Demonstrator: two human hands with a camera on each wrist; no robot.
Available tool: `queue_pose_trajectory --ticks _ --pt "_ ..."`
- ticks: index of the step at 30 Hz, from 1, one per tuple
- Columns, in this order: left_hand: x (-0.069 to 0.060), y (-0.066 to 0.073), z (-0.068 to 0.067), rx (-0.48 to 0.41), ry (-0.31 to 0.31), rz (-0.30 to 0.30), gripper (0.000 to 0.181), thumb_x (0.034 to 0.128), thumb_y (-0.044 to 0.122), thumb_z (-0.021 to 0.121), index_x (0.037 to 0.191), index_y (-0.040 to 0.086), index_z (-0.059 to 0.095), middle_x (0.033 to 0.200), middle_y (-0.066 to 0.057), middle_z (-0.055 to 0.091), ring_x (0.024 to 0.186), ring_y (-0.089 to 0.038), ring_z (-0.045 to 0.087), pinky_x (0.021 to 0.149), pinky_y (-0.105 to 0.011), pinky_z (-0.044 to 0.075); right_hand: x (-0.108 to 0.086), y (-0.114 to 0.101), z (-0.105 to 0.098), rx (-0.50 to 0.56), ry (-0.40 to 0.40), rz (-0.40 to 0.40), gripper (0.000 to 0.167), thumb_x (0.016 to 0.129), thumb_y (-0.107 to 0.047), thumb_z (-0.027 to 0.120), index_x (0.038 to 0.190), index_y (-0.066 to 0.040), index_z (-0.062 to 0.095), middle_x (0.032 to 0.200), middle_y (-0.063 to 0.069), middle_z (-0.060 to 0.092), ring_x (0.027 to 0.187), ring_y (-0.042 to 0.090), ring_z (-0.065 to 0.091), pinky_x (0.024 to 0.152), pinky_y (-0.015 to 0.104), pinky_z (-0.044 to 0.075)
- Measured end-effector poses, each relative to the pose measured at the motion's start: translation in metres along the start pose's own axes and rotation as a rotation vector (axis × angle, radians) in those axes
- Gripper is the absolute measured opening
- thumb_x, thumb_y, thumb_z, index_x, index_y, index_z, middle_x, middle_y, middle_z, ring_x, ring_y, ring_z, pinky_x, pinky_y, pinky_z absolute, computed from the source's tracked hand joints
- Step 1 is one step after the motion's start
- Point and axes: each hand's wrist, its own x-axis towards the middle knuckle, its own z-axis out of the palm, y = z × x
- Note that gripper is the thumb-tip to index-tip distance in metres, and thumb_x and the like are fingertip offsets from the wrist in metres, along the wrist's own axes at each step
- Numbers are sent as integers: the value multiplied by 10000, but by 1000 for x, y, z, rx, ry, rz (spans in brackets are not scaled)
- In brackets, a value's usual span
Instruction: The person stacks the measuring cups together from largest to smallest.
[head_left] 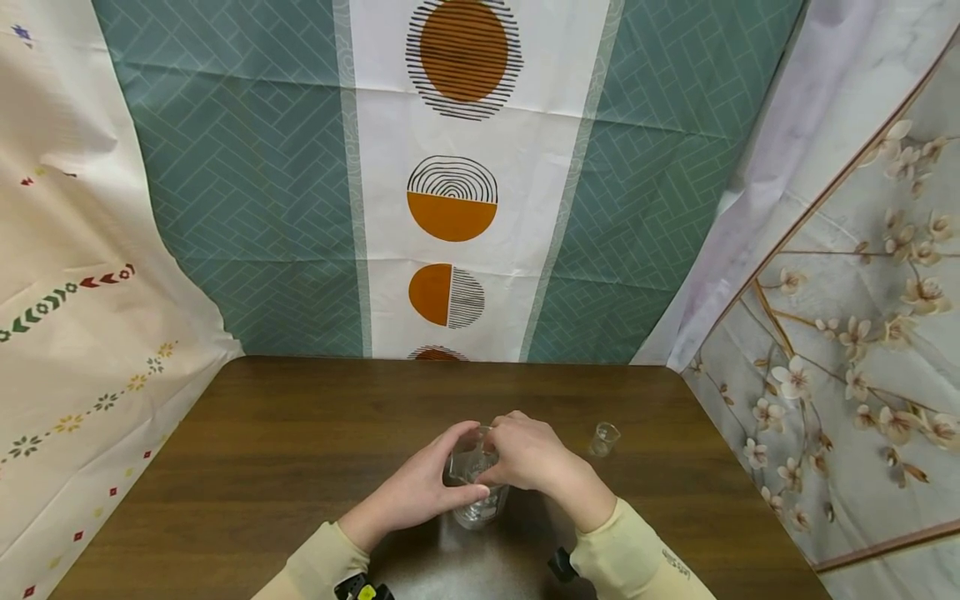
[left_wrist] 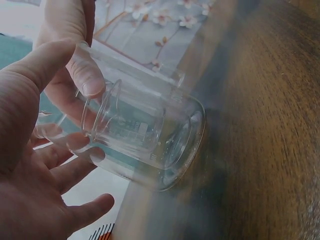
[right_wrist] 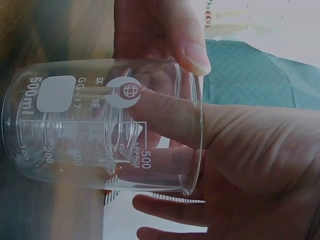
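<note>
Head view: both grips [head_left: 427,487] [head_left: 532,454] clasp nested beakers [head_left: 476,515] over brown table [head_left: 285,450], teal cloth [head_left: 247,167] behind.

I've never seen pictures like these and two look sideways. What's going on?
There's no robot, just a person's left hand and right hand. The wide picture comes from a camera on the person's head, looking down. The two sideways ones come from cameras on the left and right wrists, so things look big and close. On the brown table, a tiny glass beaker is to the right of the hands. The left hand holds a large beaker near its top. The right hand reaches into it and seems to pinch the rim of a smaller beaker inside.
</note>
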Motion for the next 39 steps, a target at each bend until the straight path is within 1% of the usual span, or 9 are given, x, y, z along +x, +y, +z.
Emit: queue_pose_trajectory --ticks 4,10,16,18,24,26,30,35,39 --pt "-1 0 1 -4 -2 1 914 964 538 850 1673 191 389 1601 40 543 1480 -278 543 1170 -580 463 0 -1 1 -2 -1 -7 370 803 -463 996 999 -181 859 977 -89 679 1100 212 645 805 418 599" --pt "2 -1 -1 -11 0 -6 904 967 530 850 1675 209 387 1598 29 541 1482 -304 537 1169 -592 459 1 -2 0 -16 8 -8 372 786 -443 1009 1007 -180 866 979 -79 684 1078 218 640 791 429 600" --pt "1 1 -2 10 -5 -20 930 963 542 850 1683 185 382 1614 25 527 1484 -271 528 1178 -589 451 3 -3 -1 -14 0 14 379 789 -442 1008 1011 -169 866 981 -71 691 1060 217 638 789 424 599" --pt "1 1 -2 7 -5 -14 927 968 532 849 1682 170 384 1616 12 528 1480 -279 531 1173 -599 451 3 -3 0 -15 -6 17 383 794 -447 1004 1021 -170 868 987 -72 693 1069 216 637 794 422 601" --pt "1 0 -1 11 1 -2 910 972 530 845 1678 179 389 1608 13 538 1472 -271 537 1170 -602 453 3 -3 0 -20 -9 14 382 803 -442 1001 1055 -185 875 1016 -76 700 1097 214 636 816 433 603" --pt "1 0 -1 14 2 -9 912 969 539 844 1679 194 387 1609 21 536 1470 -253 536 1174 -591 453 3 -3 0 -24 -8 14 390 801 -446 1002 1058 -182 876 1023 -69 704 1091 215 635 815 431 602" --pt "1 1 -1 16 8 -6 913 969 535 847 1677 182 390 1612 6 535 1462 -252 537 1171 -595 454 4 -4 0 -24 -14 21 406 798 -454 1003 1065 -176 877 1037 -60 711 1088 219 635 815 434 602" --pt "0 0 -1 15 4 -7 932 966 537 849 1681 162 385 1603 25 540 1468 -253 538 1178 -583 450 3 -4 1 -23 -18 29 416 792 -453 1005 1066 -168 875 1048 -56 710 1117 231 638 829 446 604" --pt "0 0 0 9 7 -6 911 964 535 852 1674 196 392 1605 28 539 1478 -277 533 1185 -586 443 3 -4 2 -25 -8 27 419 786 -450 1009 1060 -164 872 1053 -50 712 1130 241 642 838 459 605"
